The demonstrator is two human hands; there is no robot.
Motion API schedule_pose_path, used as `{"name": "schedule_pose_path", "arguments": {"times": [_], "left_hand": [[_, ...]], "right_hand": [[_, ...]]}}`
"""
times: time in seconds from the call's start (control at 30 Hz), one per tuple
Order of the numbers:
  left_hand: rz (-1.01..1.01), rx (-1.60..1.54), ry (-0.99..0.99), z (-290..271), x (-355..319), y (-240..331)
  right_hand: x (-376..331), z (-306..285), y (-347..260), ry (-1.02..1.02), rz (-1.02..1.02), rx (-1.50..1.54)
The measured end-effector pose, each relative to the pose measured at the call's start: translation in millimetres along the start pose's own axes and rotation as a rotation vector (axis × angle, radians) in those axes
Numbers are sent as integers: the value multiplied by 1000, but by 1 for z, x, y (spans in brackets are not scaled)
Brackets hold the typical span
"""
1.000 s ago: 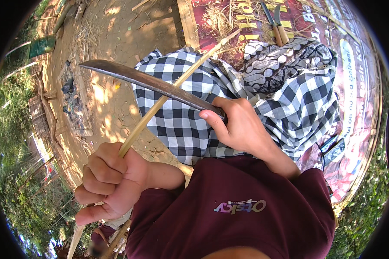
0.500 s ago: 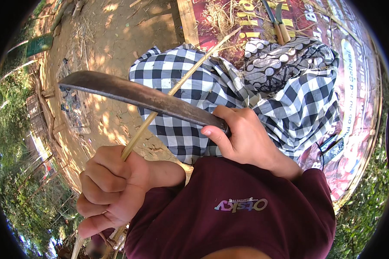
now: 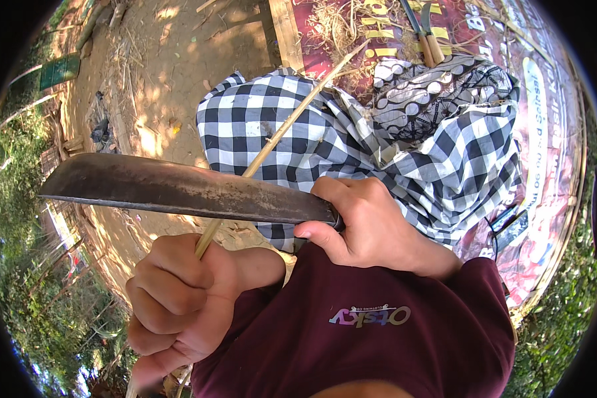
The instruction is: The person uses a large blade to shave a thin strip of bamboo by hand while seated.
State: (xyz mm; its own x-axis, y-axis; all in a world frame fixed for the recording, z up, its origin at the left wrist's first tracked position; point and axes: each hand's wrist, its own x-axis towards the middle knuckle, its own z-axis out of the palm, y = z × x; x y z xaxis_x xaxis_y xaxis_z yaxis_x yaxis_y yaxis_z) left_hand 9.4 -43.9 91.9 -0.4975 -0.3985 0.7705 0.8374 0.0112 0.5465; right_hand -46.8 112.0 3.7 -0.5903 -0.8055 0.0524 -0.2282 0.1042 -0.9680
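My left hand [image 3: 182, 292] is closed in a fist around a thin pale strip of split bamboo or wood [image 3: 290, 123]. The strip slants from the fist up and to the right, its pointed far end beyond the checked cloth over my legs. In my right hand [image 3: 375, 222] is a machete [image 3: 179, 189], gripped at its handle, most of which the fingers hide. Its broad dark blade reaches left across the strip, just beyond my left fist, and covers part of it. The lower edge of the blade faces me.
Black-and-white checked cloth [image 3: 245, 123] drapes over my legs, with a patterned dark cloth [image 3: 438, 96] beside it. Two knives [image 3: 426, 36] lie at the far right on a printed sheet [image 3: 550, 166] among fibre shavings [image 3: 335, 26]. A wooden plank [image 3: 286, 36] borders the dirt ground [image 3: 186, 53].
The machete blade has slid along the strip toward me and swung nearer to level, its tip further left and lower. My left fist has shifted slightly toward me.
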Motion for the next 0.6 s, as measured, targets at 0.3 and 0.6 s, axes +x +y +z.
{"name": "schedule_pose_path", "arguments": {"times": [0.3,0.6], "left_hand": [[25,23,27,2,0,-1],[-38,-52,-5,9,-1,1]], "right_hand": [[7,-9,5,-5,100,-1],[12,-11,26,60,159,-52]]}}
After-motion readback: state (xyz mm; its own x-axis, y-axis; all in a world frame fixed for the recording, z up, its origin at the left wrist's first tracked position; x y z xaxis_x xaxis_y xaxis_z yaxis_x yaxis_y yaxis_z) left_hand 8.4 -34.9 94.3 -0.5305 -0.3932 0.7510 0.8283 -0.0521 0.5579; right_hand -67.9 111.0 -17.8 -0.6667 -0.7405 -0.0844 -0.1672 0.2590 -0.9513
